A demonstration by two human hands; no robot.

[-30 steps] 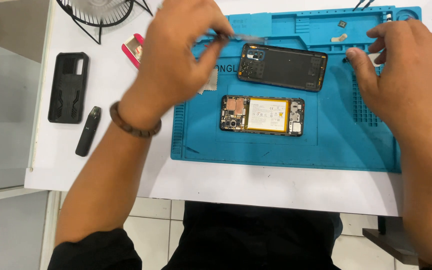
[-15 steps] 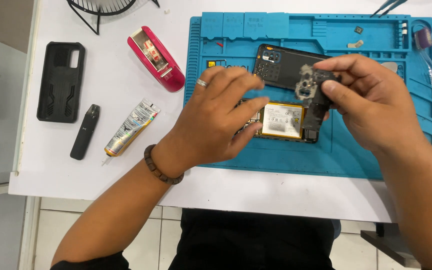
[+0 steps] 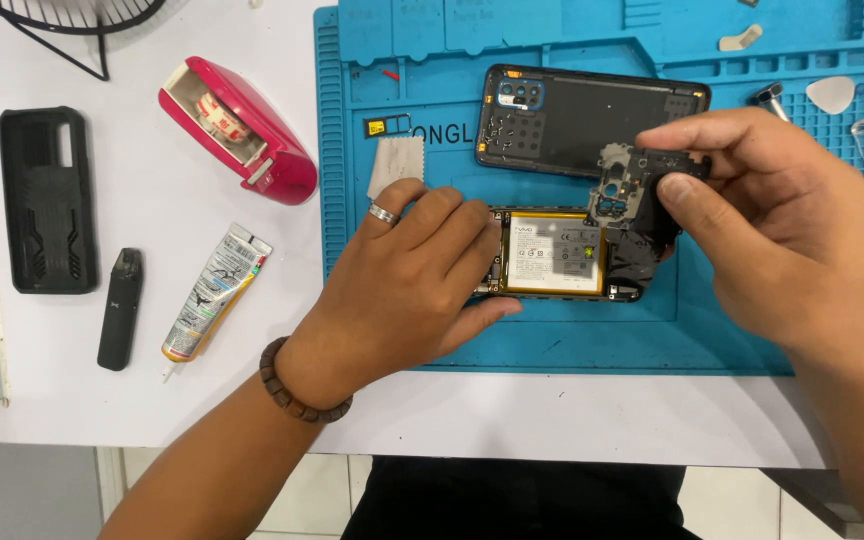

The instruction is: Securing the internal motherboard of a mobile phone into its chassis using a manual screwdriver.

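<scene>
White desk, blue repair mat (image 3: 752,330). Your left hand (image 3: 407,285) pins opened phone (image 3: 562,255) flat on mat. Right hand (image 3: 772,215) pinches black inner cover (image 3: 642,175) over its camera end. Lift straight, slowly; watch for snagging.

A white label (image 3: 552,252) covers the opened phone's battery; left on the table lies a printed, apparently glue, tube (image 3: 214,292).
</scene>
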